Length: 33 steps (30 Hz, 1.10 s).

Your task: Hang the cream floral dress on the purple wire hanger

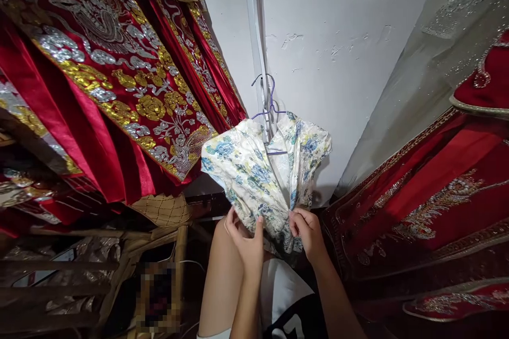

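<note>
A short-sleeved floral blouse (254,169), white with blue, green and yellow flowers, hangs from a thin purple hanger (272,111). The front is a crossed V-neck, and the lower part bunches up near my lap. At its lower left side, my left hand (246,238) holds the cloth, thumb on the front and fingers round the side edge. Beside the front opening, my right hand (307,229) pinches the fabric with thumb and bent fingers. The hem is partly hidden behind my hands and knee.
Red costumes (151,95) with gold and silver sequins hang at the left. More red beaded garments (429,201) and a sheer glittering cloth (449,37) hang at the right. A white strap (256,26) runs down the wall (338,37). A wooden frame (181,254) stands lower left.
</note>
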Each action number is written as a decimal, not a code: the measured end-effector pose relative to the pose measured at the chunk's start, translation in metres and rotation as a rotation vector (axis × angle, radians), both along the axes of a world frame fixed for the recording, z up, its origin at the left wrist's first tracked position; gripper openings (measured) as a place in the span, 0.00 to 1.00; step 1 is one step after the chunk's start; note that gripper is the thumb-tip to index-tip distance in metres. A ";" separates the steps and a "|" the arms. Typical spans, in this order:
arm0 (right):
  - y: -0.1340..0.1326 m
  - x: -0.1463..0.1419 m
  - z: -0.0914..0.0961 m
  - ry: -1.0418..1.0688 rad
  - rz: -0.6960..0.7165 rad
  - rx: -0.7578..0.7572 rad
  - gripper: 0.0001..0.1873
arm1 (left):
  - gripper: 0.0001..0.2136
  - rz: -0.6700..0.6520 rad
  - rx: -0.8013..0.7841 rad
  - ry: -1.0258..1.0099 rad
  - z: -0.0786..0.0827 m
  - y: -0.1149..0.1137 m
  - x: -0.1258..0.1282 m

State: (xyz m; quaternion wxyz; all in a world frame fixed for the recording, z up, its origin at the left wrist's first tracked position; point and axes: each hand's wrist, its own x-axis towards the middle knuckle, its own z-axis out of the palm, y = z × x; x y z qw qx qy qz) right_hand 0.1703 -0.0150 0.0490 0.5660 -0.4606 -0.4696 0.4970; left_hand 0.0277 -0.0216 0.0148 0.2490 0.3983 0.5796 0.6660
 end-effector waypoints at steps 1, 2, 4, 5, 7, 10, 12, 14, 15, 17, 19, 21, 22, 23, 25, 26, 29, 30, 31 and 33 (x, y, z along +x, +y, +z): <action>0.000 -0.002 -0.002 0.018 0.022 -0.016 0.24 | 0.31 -0.017 0.048 0.083 0.000 -0.001 0.003; 0.000 -0.005 -0.004 0.040 0.052 -0.032 0.23 | 0.25 -0.118 0.059 0.141 0.001 -0.002 0.007; -0.001 -0.010 -0.005 0.077 0.127 -0.063 0.22 | 0.12 -0.412 0.003 0.147 0.002 -0.006 0.014; -0.002 -0.011 -0.004 0.087 0.160 -0.079 0.21 | 0.10 -0.514 -0.035 0.110 0.003 -0.008 0.018; -0.005 -0.012 -0.002 0.082 0.206 -0.110 0.21 | 0.12 -0.570 -0.073 0.030 0.003 -0.012 0.025; -0.009 -0.008 0.002 0.041 0.235 -0.122 0.22 | 0.11 -0.569 -0.054 -0.031 0.000 -0.014 0.028; -0.010 -0.005 0.004 0.021 0.228 -0.117 0.23 | 0.13 -0.596 -0.036 -0.061 -0.004 -0.013 0.027; -0.009 -0.003 0.003 0.012 0.222 -0.121 0.23 | 0.15 -0.594 -0.019 -0.054 -0.008 -0.012 0.025; -0.009 -0.002 0.002 0.007 0.231 -0.125 0.22 | 0.14 -0.590 -0.014 -0.032 -0.009 -0.011 0.024; -0.009 0.000 0.001 -0.007 0.262 -0.131 0.21 | 0.11 -0.582 -0.009 0.038 -0.009 -0.009 0.024; -0.010 0.002 0.000 -0.022 0.282 -0.133 0.20 | 0.07 -0.567 0.005 0.123 -0.007 -0.008 0.026; -0.012 0.004 0.001 -0.031 0.264 -0.134 0.19 | 0.05 -0.546 0.017 0.193 -0.003 -0.006 0.029; -0.011 0.006 0.002 -0.033 0.246 -0.136 0.19 | 0.04 -0.539 0.023 0.218 -0.002 -0.005 0.031; -0.008 0.008 0.004 -0.031 0.222 -0.138 0.18 | 0.04 -0.534 0.034 0.238 -0.001 -0.004 0.033; 0.006 0.012 0.013 -0.017 0.168 -0.140 0.18 | 0.04 -0.526 0.065 0.280 -0.001 -0.002 0.036; 0.018 0.015 0.022 -0.008 0.146 -0.139 0.18 | 0.04 -0.522 0.082 0.306 -0.003 -0.001 0.038; 0.068 0.025 0.065 0.026 0.130 -0.110 0.17 | 0.05 -0.519 0.083 0.380 -0.012 0.002 0.044; 0.086 0.028 0.084 0.049 0.138 -0.078 0.17 | 0.05 -0.533 0.068 0.403 -0.016 0.004 0.046; 0.103 0.030 0.102 0.090 0.160 -0.018 0.15 | 0.05 -0.555 0.051 0.426 -0.019 0.005 0.048; 0.127 0.029 0.133 0.166 0.138 0.071 0.13 | 0.05 -0.598 0.021 0.473 -0.022 0.010 0.051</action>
